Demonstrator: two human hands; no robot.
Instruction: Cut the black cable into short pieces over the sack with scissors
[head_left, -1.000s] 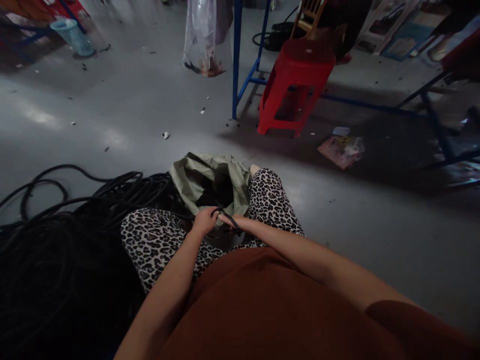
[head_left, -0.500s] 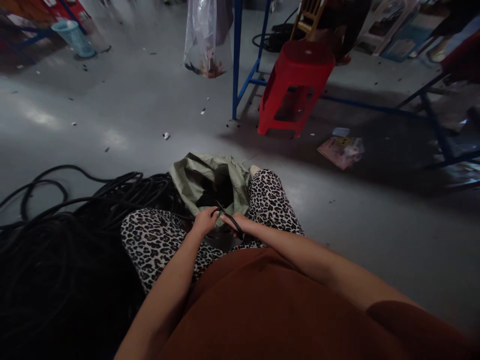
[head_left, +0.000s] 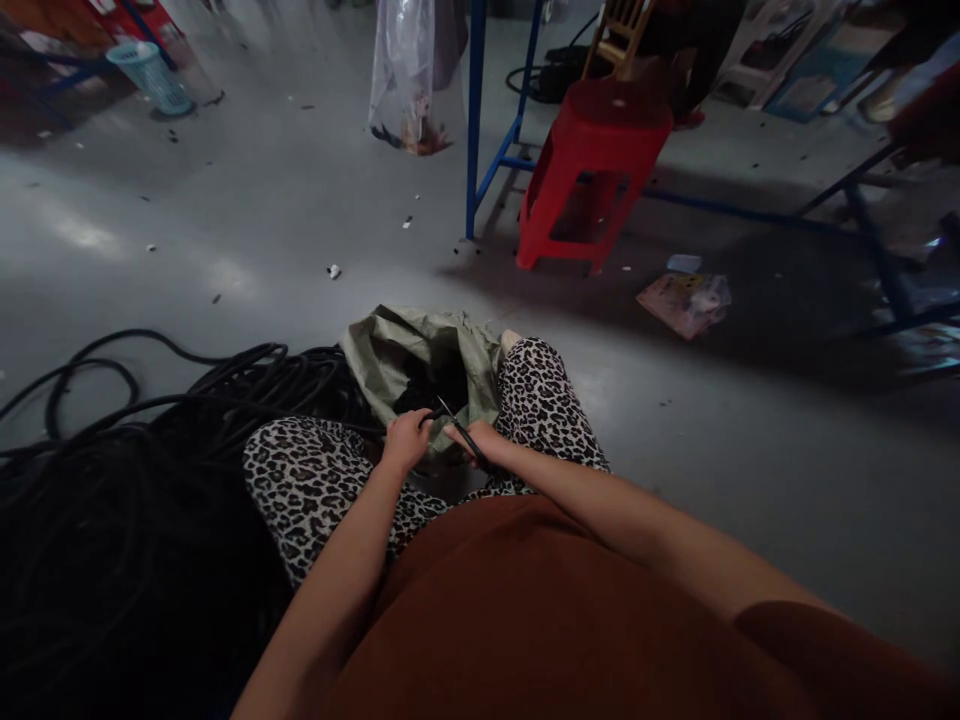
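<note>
My left hand is closed around a length of black cord, whose end pokes out past the fingers toward the right. Black-handled scissors are gripped in my right hand, their tips pointing up and left close to that cord end. Whether the blades touch the cord is too small to tell. Just beyond both hands, between my knees, a grey-green woven sack stands with its mouth open. Dark pieces lie inside it. From my left hand the cord runs left toward a big tangled heap of black cord.
A red plastic stool stands ahead by a blue metal table frame. A clear plastic bag hangs nearby. Further off are a light-blue basket and a pink plastic packet on the floor, with small scraps scattered about.
My left hand has shifted slightly left, and more of the cord's end shows beyond its fingers. The scissors have moved a little to the right, widening the gap between my hands.
</note>
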